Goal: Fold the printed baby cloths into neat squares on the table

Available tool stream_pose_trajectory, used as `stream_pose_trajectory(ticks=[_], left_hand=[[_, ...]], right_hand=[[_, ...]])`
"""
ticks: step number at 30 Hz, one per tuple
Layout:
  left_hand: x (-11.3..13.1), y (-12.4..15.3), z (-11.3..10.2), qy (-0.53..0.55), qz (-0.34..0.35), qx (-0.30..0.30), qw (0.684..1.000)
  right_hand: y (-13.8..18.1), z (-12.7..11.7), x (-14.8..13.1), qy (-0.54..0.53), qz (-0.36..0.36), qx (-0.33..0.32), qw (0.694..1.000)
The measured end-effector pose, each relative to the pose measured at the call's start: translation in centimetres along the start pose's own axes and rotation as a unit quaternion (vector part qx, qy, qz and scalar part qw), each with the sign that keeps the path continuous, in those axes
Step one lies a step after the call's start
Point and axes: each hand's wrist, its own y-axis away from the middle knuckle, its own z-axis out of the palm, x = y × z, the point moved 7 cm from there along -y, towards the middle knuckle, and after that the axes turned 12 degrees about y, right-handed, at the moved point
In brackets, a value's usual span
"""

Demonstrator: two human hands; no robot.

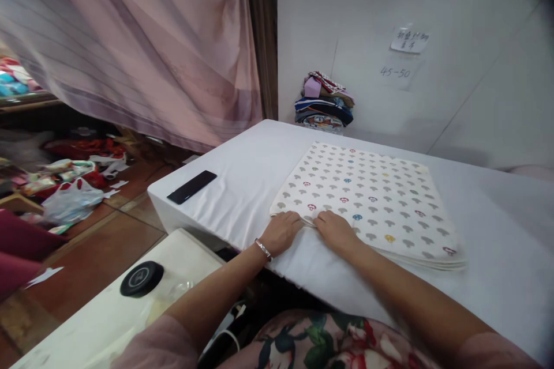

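Two bare forearms reach forward from pale pink sleeves and converge at the near edge of a folded patterned cloth [376, 184], which lies flat on a white-covered table [246, 164] in front of the person. The left hand [282, 229] angles up and to the right, its wrist circled by a silvery bracelet [263, 249], and rests close to the cloth's near left corner. The right hand [336, 232] comes in from the opposite side, its forearm slanting up and to the left across the tabletop and along the cloth's front edge. The two hands stand just beside each other, a narrow gap between them, backs turned up toward the camera. Both are mostly closed, fingers curled and touching the cloth's edge; the undersides of the fingers are hidden, so whether either hand pinches the fabric cannot be told. The cloth, cream with rows of gray mushrooms and a few red, blue and yellow ones, shows several layers along its near right edge. A dark phone [191, 187] lies to the left on the same table, well apart from the hands. Behind the far edge rises a pile of folded textiles [324, 102] against a white wall [367, 6], where handwritten papers [409, 41] hang.
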Motion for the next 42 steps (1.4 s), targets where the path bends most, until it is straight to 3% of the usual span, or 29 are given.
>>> stream_pose_trajectory(ticks=[9, 12, 16, 20, 23, 27, 29, 31, 33, 35, 37, 40, 41, 42], left_hand=[[0.6, -0.1, -1.0, 0.013, 0.012, 0.015, 1.0], [1.0, -0.3, -1.5, 0.0, 0.044, 0.033, 0.999], [0.9, -0.8, -2.0, -0.013, 0.086, 0.111, 0.99], [0.6, -1.4, -1.1, 0.012, 0.123, 0.096, 0.988], [-0.1, -1.6, -0.4, 0.024, 0.125, 0.074, 0.989], [-1.1, -1.4, 0.1, 0.02, 0.12, 0.077, 0.989], [-1.5, -1.3, 0.4, 0.023, 0.116, 0.078, 0.99], [-1.8, -1.3, 0.5, 0.03, 0.113, 0.079, 0.99], [-1.8, -1.4, 0.4, 0.04, 0.113, 0.087, 0.989], [-1.5, -1.9, 0.2, 0.051, 0.115, 0.098, 0.987], [-0.4, -2.9, 0.1, 0.063, 0.116, 0.102, 0.986], [3.0, -5.4, 0.2, 0.09, 0.131, 0.073, 0.985], [4.6, -6.5, 0.4, 0.106, 0.14, 0.054, 0.983], [6.3, -7.5, 0.5, 0.124, 0.147, 0.04, 0.981]], right_hand=[[1.0, 0.1, -0.4, -0.009, 0.003, 0.064, 0.998], [0.7, -0.1, -0.3, 0.004, 0.007, 0.071, 0.997], [0.4, -0.3, -0.1, 0.01, 0.017, 0.076, 0.997], [1.5, -0.4, 0.3, -0.001, 0.007, 0.082, 0.997], [3.9, -0.7, 1.5, -0.019, 0.001, 0.094, 0.995], [9.6, -0.3, 5.5, -0.037, 0.05, 0.078, 0.995], [13.6, 0.1, 8.4, -0.038, 0.103, 0.079, 0.991], [18.1, 0.6, 12.0, -0.039, 0.2, 0.087, 0.975], [22.6, 0.8, 15.5, -0.055, 0.316, 0.124, 0.939], [26.4, 1.3, 18.2, -0.106, 0.431, 0.154, 0.883], [29.1, 2.7, 20.1, -0.24, 0.547, 0.169, 0.784], [30.3, 5.7, 20.3, -0.475, 0.641, 0.155, 0.583], [29.9, 6.2, 20.0, -0.519, 0.644, 0.148, 0.542], [29.5, 6.3, 19.9, -0.548, 0.64, 0.142, 0.519]])
